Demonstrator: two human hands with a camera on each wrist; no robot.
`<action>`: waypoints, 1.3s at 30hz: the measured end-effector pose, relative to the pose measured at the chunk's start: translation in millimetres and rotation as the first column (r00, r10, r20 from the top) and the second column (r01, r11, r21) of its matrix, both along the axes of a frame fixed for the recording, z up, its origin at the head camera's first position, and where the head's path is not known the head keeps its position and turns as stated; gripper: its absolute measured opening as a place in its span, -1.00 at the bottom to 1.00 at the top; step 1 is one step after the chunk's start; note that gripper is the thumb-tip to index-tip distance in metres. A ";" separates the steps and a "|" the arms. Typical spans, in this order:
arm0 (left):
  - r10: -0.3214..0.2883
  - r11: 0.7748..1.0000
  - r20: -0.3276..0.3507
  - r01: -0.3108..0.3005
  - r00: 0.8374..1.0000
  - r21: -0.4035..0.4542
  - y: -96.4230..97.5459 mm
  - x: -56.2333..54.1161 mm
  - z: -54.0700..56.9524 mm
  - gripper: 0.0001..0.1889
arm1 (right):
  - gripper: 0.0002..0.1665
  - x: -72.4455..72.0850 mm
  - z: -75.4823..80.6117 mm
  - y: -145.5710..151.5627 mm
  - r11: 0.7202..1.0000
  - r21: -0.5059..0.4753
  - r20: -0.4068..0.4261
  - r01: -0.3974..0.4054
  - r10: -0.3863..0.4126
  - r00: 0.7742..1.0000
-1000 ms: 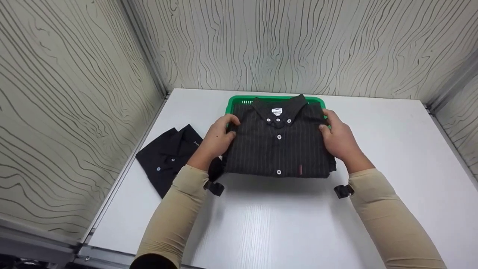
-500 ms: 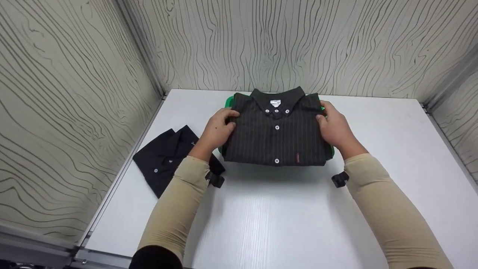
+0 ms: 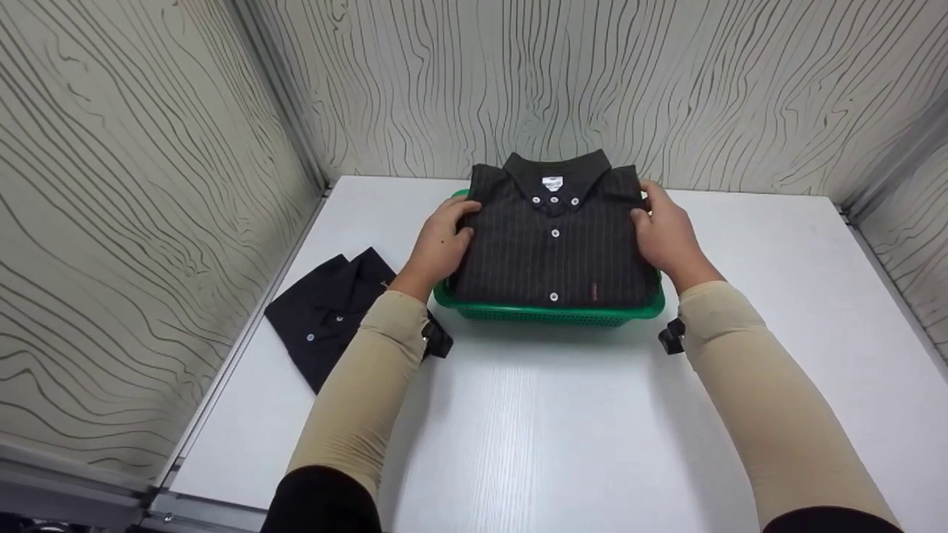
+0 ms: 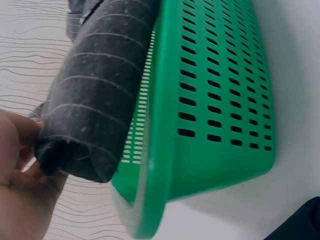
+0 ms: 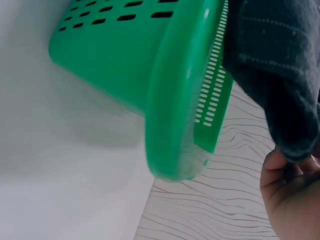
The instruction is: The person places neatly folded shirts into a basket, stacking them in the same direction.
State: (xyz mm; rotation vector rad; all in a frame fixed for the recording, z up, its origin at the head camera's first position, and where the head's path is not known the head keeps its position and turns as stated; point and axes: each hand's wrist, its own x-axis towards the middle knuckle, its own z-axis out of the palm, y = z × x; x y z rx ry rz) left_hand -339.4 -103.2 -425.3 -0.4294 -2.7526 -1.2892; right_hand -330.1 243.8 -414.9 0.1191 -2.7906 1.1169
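Observation:
A folded dark pinstriped shirt [image 3: 552,259] with white buttons and a buttoned collar is held flat over a green plastic basket [image 3: 548,314]. My left hand [image 3: 442,238] grips its left side, thumb on top. On the opposite side my right hand [image 3: 666,235] pinches the other edge. In the left wrist view the folded shirt [image 4: 95,85] hangs just above the basket's rim [image 4: 157,125], fingers beneath the cloth. The right wrist view has the shirt's edge [image 5: 280,65] over the basket [image 5: 170,90] too. What lies inside the basket is hidden.
A second folded black shirt [image 3: 318,318] lies on the white table [image 3: 518,429], left of the basket and partly behind the left forearm. Wood-patterned panels [image 3: 548,89] stand behind the table and along its left side.
Both hands have carried the pinstriped shirt away from me, toward the back wall and over the basket. The basket's front rim, previously covered, now shows below the shirt.

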 end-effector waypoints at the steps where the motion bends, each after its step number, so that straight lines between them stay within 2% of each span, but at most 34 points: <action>1: 0.009 1.000 -0.015 -0.009 1.000 -0.011 1.5 -1.5 -1.9 -0.56 | -0.41 -1.3 -1.1 0.2 1.000 0.003 -0.008 0.006 -0.006 1.000; 6: 0.040 0.995 -0.098 -0.048 0.994 -0.084 6.7 -6.0 -11.1 -0.56 | -0.38 -4.4 -6.5 -0.8 1.000 0.021 -0.022 0.019 -0.019 1.000; 8: 0.040 0.993 -0.107 -0.051 0.993 -0.104 7.5 -5.8 -14.4 -0.57 | -0.37 -3.9 -9.2 -1.8 0.999 0.025 -0.004 0.022 -0.022 1.000; 18: 0.042 0.986 -0.018 -0.044 0.999 -0.160 6.3 -2.9 -25.5 -0.61 | -0.39 -0.3 -20.9 -0.8 1.000 0.009 0.154 0.007 -0.008 0.988; 22: 0.057 0.981 0.012 -0.054 0.998 -0.185 6.6 -3.0 -29.1 -0.62 | -0.37 -0.5 -24.1 -1.6 1.000 0.028 0.180 0.012 -0.017 0.984; 28: 0.085 0.955 0.010 -0.079 0.996 -0.285 7.8 -1.0 -39.1 -0.62 | -0.34 1.7 -32.9 -2.7 0.992 0.125 0.157 0.035 -0.054 0.986; 39: 0.081 0.902 -0.113 -0.121 0.990 -0.414 12.9 2.4 -48.9 -0.65 | -0.38 3.4 -43.1 -7.1 0.968 0.232 0.097 0.101 -0.127 0.987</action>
